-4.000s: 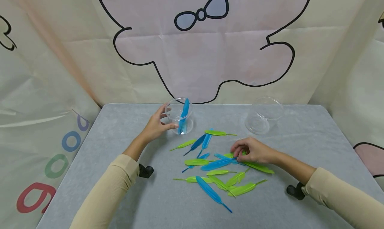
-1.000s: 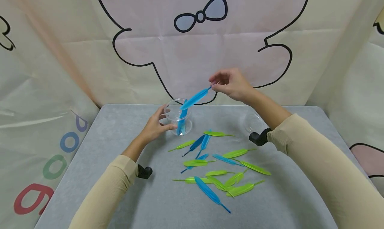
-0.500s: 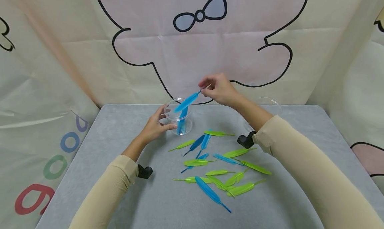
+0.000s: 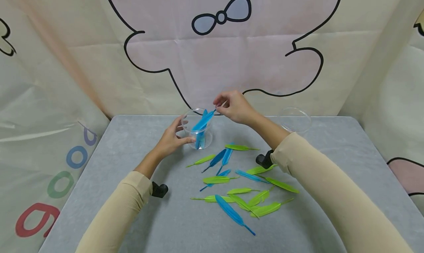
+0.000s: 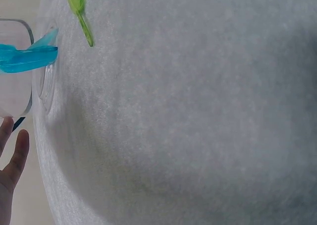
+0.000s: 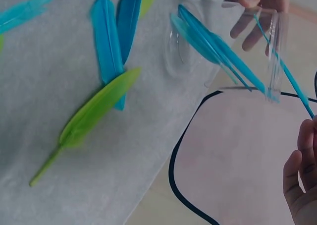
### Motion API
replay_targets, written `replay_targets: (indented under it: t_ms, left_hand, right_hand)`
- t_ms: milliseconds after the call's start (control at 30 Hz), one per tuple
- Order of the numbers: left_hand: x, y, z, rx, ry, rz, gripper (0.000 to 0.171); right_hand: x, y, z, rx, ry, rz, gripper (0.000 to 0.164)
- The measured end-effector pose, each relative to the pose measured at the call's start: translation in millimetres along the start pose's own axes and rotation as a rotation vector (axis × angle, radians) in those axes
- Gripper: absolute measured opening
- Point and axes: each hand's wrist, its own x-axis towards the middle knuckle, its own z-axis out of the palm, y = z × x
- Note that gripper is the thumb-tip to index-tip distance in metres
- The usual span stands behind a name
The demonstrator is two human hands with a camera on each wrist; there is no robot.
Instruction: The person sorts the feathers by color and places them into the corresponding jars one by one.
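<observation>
Upright at the back of the table stands a clear plastic cup (image 4: 189, 127), which my left hand (image 4: 169, 139) grips from the left, thumb in front and fingers behind. Blue feathers (image 4: 200, 140) stand inside it. My right hand (image 4: 237, 108) pinches another blue feather (image 4: 204, 122) by its quill end. That feather slants down to the left, its broad vane within the cup's mouth. In the right wrist view, the held feather (image 6: 293, 81) crosses the cup's rim, with my left hand (image 6: 262, 17) on the cup's far side.
Loose green feathers (image 4: 216, 179) and blue feathers (image 4: 230, 210) lie scattered and partly overlapping mid-table. A second clear cup (image 4: 294, 119) stands at the back right, partly hidden by my right forearm. A printed cloth (image 4: 212, 69) hangs right behind the table's back edge.
My right hand has picked a blue feather from the pile, carried it up and left, then lowered it into the cup's mouth. My left hand stays on the cup.
</observation>
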Motion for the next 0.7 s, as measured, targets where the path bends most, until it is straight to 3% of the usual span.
replay_targets:
  t_ms: [433,700]
  left_hand:
    - [0.6,-1.0,-1.4,-0.017,-0.014,0.020,0.092]
    - [0.2,-1.0,-1.3,-0.027,-0.009,0.037,0.091]
  right_hand:
    - [4.3,-3.6,20.1,0.039,-0.081,0.012,0.016]
    - [1.2,-1.8,21.7,0.045,-0.095,0.009,0.019]
